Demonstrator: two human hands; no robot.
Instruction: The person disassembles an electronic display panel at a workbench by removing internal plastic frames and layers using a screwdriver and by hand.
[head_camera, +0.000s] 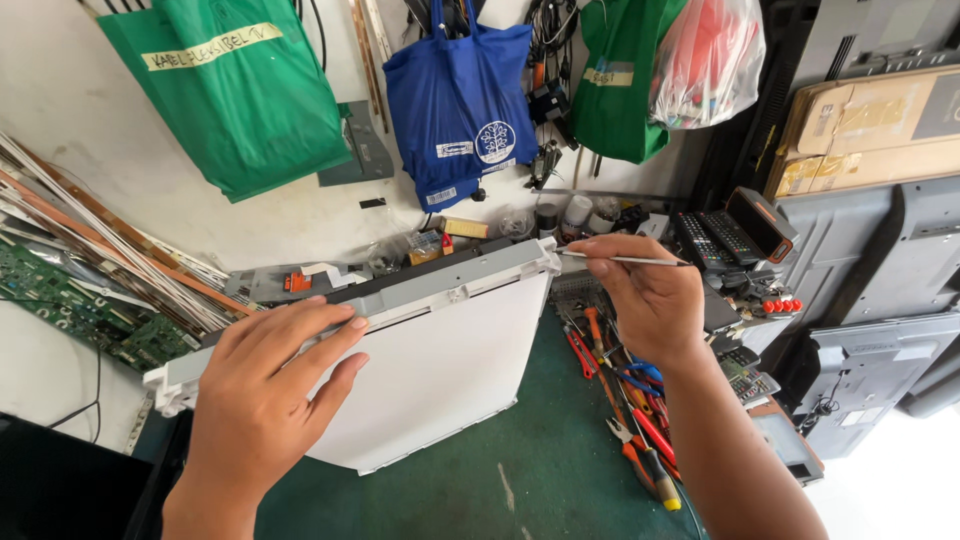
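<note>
An electronics repair workshop: circuit boards (75, 305), screwdrivers (640, 440), remote controls (720, 238) and hung bags (460, 95) crowd the bench.

Your panel (440, 370) is plain white with a grey frame (450, 280), lying on a dark green bench (520, 480). On the wall you have two green bags (240, 110) and a blue bag (460, 100) with white labels; beside you, pliers (640, 440) have red and orange handles.

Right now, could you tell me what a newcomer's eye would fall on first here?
The white panel stands tilted at the centre of the green bench, the left hand pressing flat on its grey top frame. The right hand pinches a thin metal tool, its tip at the frame's right corner. Behind, a blue bag hangs on the wall between green bags, and red-handled tools lie at right.
</note>
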